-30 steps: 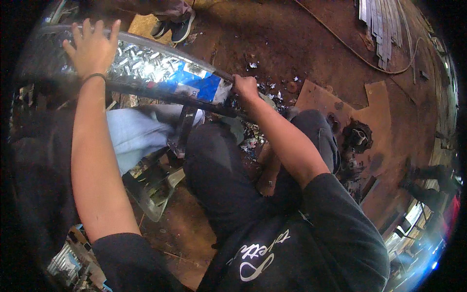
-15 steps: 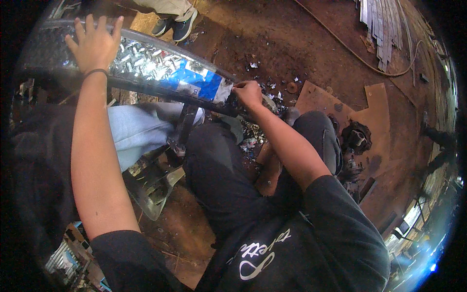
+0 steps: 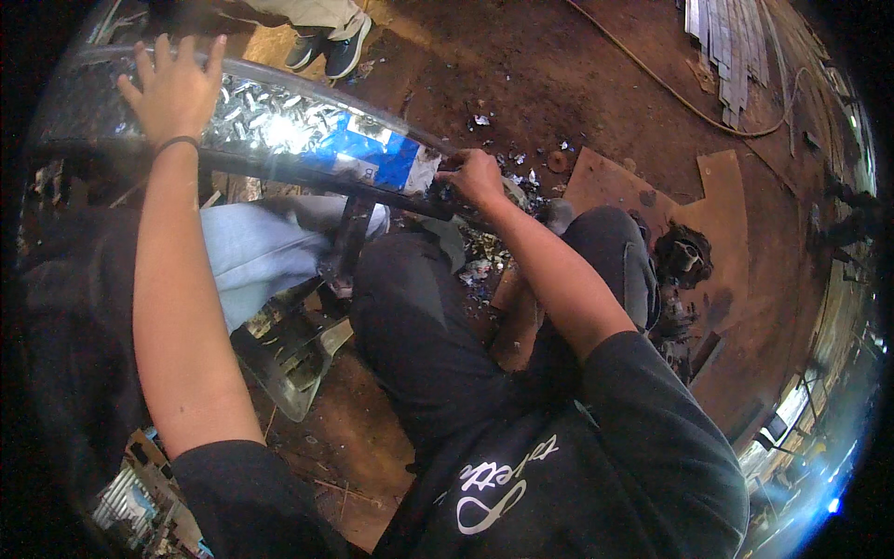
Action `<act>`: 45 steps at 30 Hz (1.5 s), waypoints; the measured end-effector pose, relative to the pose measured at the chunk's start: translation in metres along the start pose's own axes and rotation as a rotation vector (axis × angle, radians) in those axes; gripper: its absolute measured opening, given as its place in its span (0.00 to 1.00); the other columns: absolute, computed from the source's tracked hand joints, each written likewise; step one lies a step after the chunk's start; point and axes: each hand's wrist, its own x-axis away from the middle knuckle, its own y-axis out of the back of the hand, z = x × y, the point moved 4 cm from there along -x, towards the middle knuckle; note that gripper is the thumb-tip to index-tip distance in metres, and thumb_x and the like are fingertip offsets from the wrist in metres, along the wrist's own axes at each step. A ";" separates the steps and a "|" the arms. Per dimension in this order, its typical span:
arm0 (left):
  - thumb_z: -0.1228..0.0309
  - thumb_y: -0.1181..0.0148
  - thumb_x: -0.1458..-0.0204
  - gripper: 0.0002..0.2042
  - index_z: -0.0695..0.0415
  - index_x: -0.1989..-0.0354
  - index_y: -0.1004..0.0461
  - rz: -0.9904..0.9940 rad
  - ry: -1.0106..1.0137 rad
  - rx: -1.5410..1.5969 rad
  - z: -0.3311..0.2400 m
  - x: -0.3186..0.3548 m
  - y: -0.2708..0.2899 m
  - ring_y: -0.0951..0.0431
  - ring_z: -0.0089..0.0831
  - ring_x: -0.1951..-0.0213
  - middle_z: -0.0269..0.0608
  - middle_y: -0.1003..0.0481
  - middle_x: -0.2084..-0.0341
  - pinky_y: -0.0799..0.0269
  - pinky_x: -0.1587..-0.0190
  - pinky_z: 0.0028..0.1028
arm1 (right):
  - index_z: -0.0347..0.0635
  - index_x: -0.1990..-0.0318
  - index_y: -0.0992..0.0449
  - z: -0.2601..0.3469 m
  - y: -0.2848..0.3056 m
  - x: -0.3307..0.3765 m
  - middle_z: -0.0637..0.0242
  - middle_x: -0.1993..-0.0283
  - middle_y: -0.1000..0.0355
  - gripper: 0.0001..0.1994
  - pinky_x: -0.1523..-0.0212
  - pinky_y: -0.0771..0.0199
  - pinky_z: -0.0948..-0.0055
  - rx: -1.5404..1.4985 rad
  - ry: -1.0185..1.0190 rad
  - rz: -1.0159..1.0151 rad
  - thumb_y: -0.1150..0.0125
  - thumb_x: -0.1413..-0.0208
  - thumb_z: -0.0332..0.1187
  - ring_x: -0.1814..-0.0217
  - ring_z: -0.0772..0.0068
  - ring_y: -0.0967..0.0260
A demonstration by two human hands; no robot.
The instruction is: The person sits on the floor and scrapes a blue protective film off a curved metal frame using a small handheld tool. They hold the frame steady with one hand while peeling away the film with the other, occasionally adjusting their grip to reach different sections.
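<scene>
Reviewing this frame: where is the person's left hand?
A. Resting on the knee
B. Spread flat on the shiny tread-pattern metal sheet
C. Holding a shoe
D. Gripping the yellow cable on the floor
B. The left hand lies with fingers spread on the tread-pattern metal sheet, while the right hand pinches at the sheet's end by the blue film.

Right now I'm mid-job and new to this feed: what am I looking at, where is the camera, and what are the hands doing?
This is one fisheye view from a camera on a person's head, looking down, so straight edges bend. No machine: two bare hands. The left hand lies flat on a shiny diamond-pattern metal sheet partly covered by blue film. The right hand pinches at the sheet's film-covered end. The person's dark trousers fill the middle. Around them: dirt floor, metal scraps, rusty plates. Another person's shoes show at the top.
</scene>
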 end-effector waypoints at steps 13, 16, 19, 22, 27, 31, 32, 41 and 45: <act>0.33 0.64 0.35 0.35 0.42 0.32 0.30 -0.031 -0.001 0.025 -0.002 -0.004 -0.001 0.49 0.48 0.23 0.40 0.39 0.27 0.57 0.27 0.63 | 0.43 0.65 0.11 -0.034 -0.021 -0.021 0.51 0.63 0.17 0.22 0.55 0.18 0.59 -0.092 -0.141 -0.003 0.16 0.64 0.48 0.59 0.50 0.17; 0.33 0.65 0.35 0.35 0.42 0.31 0.30 -0.017 -0.010 -0.004 0.000 -0.001 -0.003 0.49 0.48 0.23 0.40 0.39 0.27 0.57 0.27 0.64 | 0.44 0.65 0.11 -0.027 -0.021 -0.017 0.51 0.63 0.17 0.21 0.55 0.18 0.59 -0.085 -0.138 0.025 0.16 0.65 0.48 0.60 0.50 0.17; 0.33 0.65 0.35 0.35 0.42 0.31 0.30 -0.007 -0.008 -0.007 0.000 -0.001 -0.001 0.50 0.48 0.23 0.40 0.39 0.27 0.58 0.26 0.64 | 0.46 0.65 0.11 -0.028 -0.016 -0.015 0.55 0.65 0.16 0.19 0.56 0.19 0.61 -0.073 -0.156 0.033 0.18 0.61 0.47 0.62 0.55 0.17; 0.33 0.65 0.35 0.36 0.42 0.31 0.31 -0.002 0.000 -0.010 -0.001 0.000 -0.002 0.50 0.48 0.23 0.40 0.39 0.27 0.58 0.26 0.63 | 0.44 0.65 0.11 -0.026 -0.016 -0.014 0.53 0.64 0.17 0.20 0.56 0.19 0.58 -0.041 -0.137 0.009 0.17 0.62 0.48 0.61 0.52 0.17; 0.32 0.66 0.35 0.36 0.42 0.31 0.31 0.002 0.001 -0.012 -0.001 -0.001 -0.001 0.50 0.47 0.23 0.40 0.40 0.26 0.59 0.26 0.62 | 0.40 0.66 0.12 -0.017 -0.018 -0.012 0.49 0.64 0.18 0.20 0.55 0.19 0.56 -0.120 -0.138 0.015 0.19 0.60 0.47 0.58 0.46 0.18; 0.33 0.65 0.35 0.36 0.42 0.30 0.32 0.008 -0.001 -0.019 -0.002 -0.002 0.000 0.49 0.48 0.23 0.40 0.39 0.26 0.58 0.26 0.63 | 0.42 0.63 0.12 -0.014 -0.026 -0.005 0.49 0.65 0.18 0.16 0.55 0.19 0.58 -0.060 -0.122 -0.015 0.23 0.54 0.43 0.61 0.49 0.17; 0.33 0.65 0.35 0.35 0.42 0.30 0.31 0.007 -0.003 -0.019 -0.002 -0.001 0.001 0.49 0.48 0.23 0.39 0.39 0.27 0.57 0.26 0.63 | 0.43 0.61 0.11 -0.009 -0.029 -0.001 0.50 0.65 0.17 0.15 0.56 0.19 0.59 -0.041 -0.097 -0.028 0.24 0.53 0.43 0.62 0.51 0.17; 0.35 0.62 0.35 0.32 0.42 0.35 0.27 -0.090 -0.017 0.005 0.001 -0.001 -0.006 0.45 0.48 0.25 0.38 0.35 0.29 0.52 0.29 0.65 | 0.25 0.61 0.18 0.024 -0.030 0.019 0.38 0.49 0.25 0.15 0.44 0.23 0.51 -0.010 -0.194 -0.190 0.37 0.49 0.32 0.47 0.37 0.24; 0.33 0.62 0.35 0.34 0.41 0.31 0.30 -0.034 -0.009 -0.025 -0.001 -0.002 -0.005 0.46 0.49 0.24 0.38 0.38 0.27 0.53 0.28 0.64 | 0.22 0.58 0.20 0.028 -0.032 0.023 0.38 0.42 0.31 0.17 0.39 0.26 0.50 -0.049 -0.265 -0.162 0.41 0.47 0.31 0.41 0.35 0.29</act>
